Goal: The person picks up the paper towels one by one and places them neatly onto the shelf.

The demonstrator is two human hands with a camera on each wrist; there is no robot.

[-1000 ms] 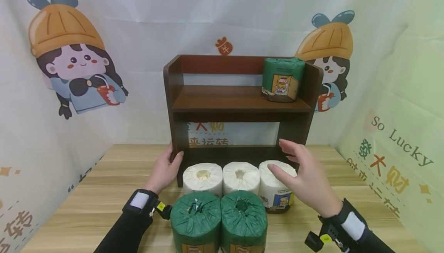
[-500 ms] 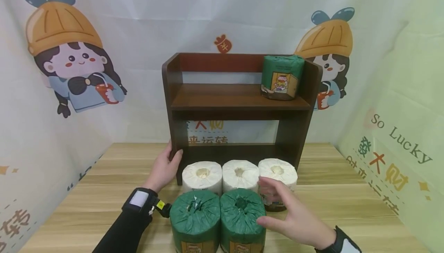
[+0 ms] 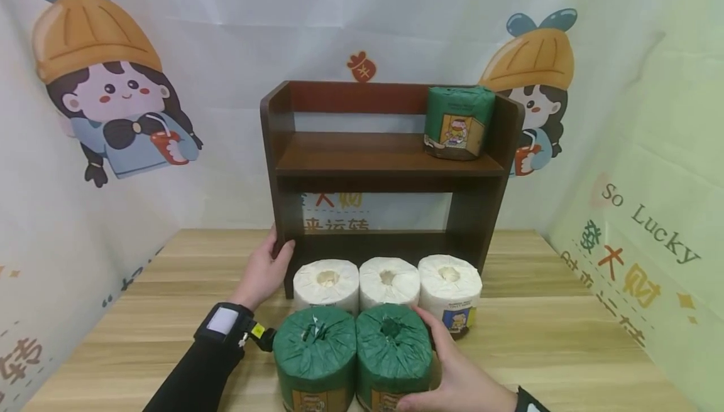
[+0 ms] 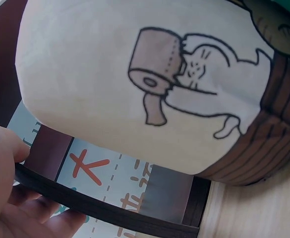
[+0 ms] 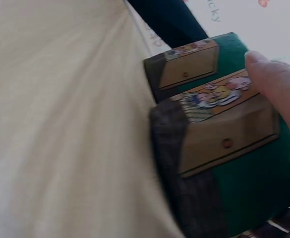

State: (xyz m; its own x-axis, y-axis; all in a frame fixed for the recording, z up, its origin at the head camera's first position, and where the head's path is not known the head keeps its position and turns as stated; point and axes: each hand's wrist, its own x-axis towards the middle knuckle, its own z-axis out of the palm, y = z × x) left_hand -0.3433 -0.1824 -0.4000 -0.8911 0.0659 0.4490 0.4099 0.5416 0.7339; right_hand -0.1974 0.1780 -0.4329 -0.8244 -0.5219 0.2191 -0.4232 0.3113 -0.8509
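In the head view, a dark brown two-tier shelf (image 3: 351,151) stands on the table. My left hand (image 3: 263,274) grips its left side panel, thumb on the inner side. Two green-wrapped toilet paper rolls (image 3: 315,346) stand side by side nearest me. My right hand (image 3: 460,374) holds the right green roll (image 3: 394,352), its thumb at the front and a finger at the back. The right wrist view shows that thumb (image 5: 271,82) on the roll's printed wrapper (image 5: 234,144). The other right fingers are mostly hidden.
Three white-wrapped rolls (image 3: 390,279) stand in a row between the green rolls and the shelf. Another green roll (image 3: 459,124) stands at the right end of the upper tier. A printed cloth (image 3: 226,54) hangs behind the wooden table (image 3: 565,343).
My right hand has come down and toward me from above the right white roll to the right green roll, and now holds it. My left hand stays on the shelf's side panel.
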